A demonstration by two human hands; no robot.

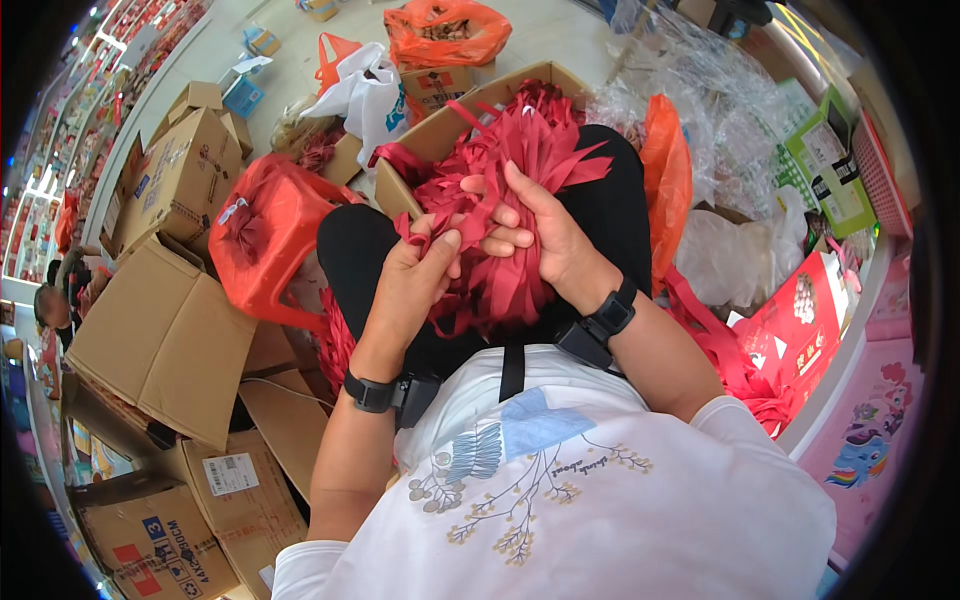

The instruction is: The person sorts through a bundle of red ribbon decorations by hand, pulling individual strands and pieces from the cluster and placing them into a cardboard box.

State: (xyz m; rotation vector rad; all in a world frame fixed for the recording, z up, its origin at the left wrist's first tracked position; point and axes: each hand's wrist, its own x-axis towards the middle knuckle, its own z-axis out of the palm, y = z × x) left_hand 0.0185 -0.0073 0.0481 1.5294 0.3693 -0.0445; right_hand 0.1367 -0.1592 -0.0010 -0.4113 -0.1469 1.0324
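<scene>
A thick bunch of red fabric ribbons (pixel 517 281) lies across my lap, its cut ends fanned out toward the top. My right hand (pixel 555 236) grips this bunch, thumb raised along it and fingers curled round the strands. Between the thumb and fingers of my left hand (pixel 416 274) a ribbon strip (pixel 474 231) is pinched, close to the right fingertips. Beyond my knees, an open cardboard box (pixel 401 195) holds a heap of more red ribbons (pixel 457 161). The ribbons partly hide the fingers of both hands.
Left of my knee stands a red plastic stool (pixel 262 259) bearing a tied dark red bundle (pixel 244 231). Cardboard boxes (pixel 161 337) crowd the left side. An orange plastic bag (pixel 666 187), clear plastic wrap (pixel 720 112) and a red printed box (pixel 799 322) lie to the right.
</scene>
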